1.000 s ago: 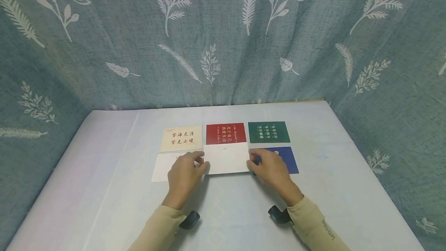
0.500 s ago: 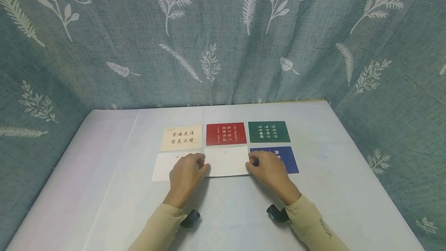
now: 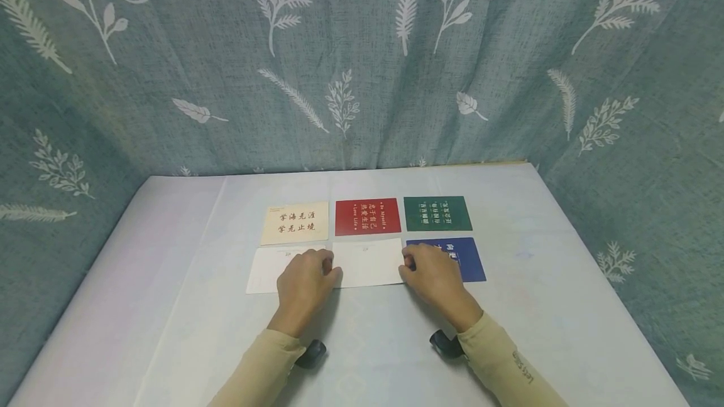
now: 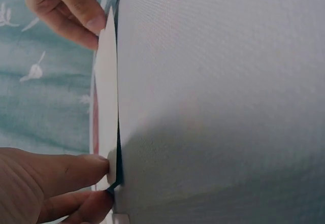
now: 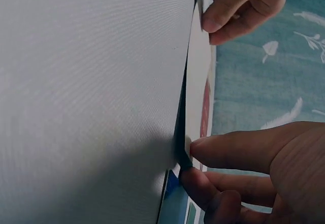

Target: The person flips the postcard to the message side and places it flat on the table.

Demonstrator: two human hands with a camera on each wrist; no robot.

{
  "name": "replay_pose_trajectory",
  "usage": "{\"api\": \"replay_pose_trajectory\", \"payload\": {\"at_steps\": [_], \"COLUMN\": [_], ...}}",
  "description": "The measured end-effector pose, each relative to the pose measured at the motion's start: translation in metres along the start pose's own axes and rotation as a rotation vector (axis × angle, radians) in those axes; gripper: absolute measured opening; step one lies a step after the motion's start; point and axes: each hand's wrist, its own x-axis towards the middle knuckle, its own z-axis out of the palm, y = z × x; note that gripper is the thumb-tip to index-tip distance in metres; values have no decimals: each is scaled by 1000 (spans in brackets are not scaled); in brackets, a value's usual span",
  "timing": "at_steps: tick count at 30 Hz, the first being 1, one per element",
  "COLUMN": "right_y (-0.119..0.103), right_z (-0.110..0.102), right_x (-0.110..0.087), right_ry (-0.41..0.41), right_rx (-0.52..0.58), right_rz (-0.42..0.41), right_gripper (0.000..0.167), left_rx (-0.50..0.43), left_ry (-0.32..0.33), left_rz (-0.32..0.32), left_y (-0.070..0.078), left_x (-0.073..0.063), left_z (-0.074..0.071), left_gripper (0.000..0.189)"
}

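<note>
A white card [image 3: 367,264] with faint small print near its far edge lies between the two hands, in the middle of the near row. My left hand [image 3: 305,282] pinches its left edge between thumb and fingers. The right hand [image 3: 437,278] pinches the right edge. In the left wrist view the card [image 4: 107,92] appears nearly edge-on, slightly off the table, its underside dark teal. Under my left hand lies another white card [image 3: 261,271], partly covered. A blue card [image 3: 471,260] with white lettering is partly hidden by my right hand.
Behind the near row lie a cream card [image 3: 294,223], a red card [image 3: 367,217] and a green card [image 3: 438,213], side by side. The pale cloth-covered table [image 3: 362,357] meets a leaf-patterned teal curtain [image 3: 362,80] at the back and sides.
The white card has moved toward the person and down, off the red card's near part, which now shows whole. Both hands moved slightly with it and keep hold of its edges.
</note>
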Motion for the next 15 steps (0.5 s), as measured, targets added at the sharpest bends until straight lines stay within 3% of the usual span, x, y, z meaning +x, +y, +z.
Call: {"api": "replay_pose_trajectory", "payload": {"at_steps": [7,15], "right_y": [-1,-2], "right_z": [5,8], "right_x": [-1,-2], "right_ry": [26,50], "right_rx": [-41,-44], "right_rz": [-6,4], "right_gripper": [19,25], "left_rx": [15,16], "left_ry": [14,26], "left_rz": [12,28], "left_y": [0,0], "left_x": [0,1], "left_z": [0,1], "left_gripper": [11,7]}}
